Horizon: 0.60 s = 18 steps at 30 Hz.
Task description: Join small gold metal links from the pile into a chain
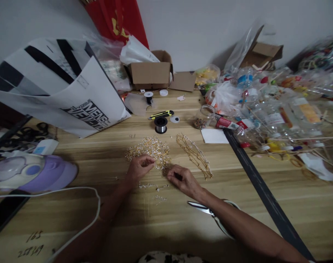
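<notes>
A heap of small gold and silver chain pieces (150, 146) lies on the table in front of my hands. My left hand (140, 168) is at the heap's near left edge, its thumb and fingers pinched together. At the near right edge, my right hand (184, 179) is curled with its fingertips closed. What either pinch holds is too small to make out. Nearer me lie a short silver chain (154, 186) and a smaller chain piece (161, 199). Several long gold and silver chains (193, 155) are laid out beyond my right hand. Scissors (200, 207) lie partly beneath my right forearm.
Behind the heap are a wire spool (161, 125), a yellow-black utility knife (161, 114) and a second spool (148, 98). A bead jar (201, 118) and many plastic bottles (276, 117) crowd the right. Leftward stand a white paper bag (97, 98) and a purple device (53, 171) beside a white cable (99, 201).
</notes>
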Tool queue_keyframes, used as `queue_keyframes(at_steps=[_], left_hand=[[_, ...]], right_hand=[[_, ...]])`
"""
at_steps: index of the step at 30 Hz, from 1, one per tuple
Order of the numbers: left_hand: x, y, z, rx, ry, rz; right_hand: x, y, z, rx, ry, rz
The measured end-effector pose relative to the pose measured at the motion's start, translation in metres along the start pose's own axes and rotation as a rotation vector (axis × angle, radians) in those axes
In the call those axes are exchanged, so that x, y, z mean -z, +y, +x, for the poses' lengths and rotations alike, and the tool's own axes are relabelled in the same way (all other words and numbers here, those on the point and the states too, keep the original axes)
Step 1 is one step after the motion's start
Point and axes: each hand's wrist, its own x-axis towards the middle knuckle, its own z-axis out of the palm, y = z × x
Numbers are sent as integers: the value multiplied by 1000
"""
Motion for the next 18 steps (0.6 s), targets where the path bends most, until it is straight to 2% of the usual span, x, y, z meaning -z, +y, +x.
queue_keyframes(at_steps=[8, 12, 18], left_hand=[[-8, 14, -6, 88, -75, -162], [-9, 15, -7, 148, -103, -221], [-12, 17, -9, 161, -157, -237]], right_hand=[[0, 1, -1, -3, 15, 26], [0, 0, -1, 4, 37, 25], [0, -3, -1, -3, 74, 48]])
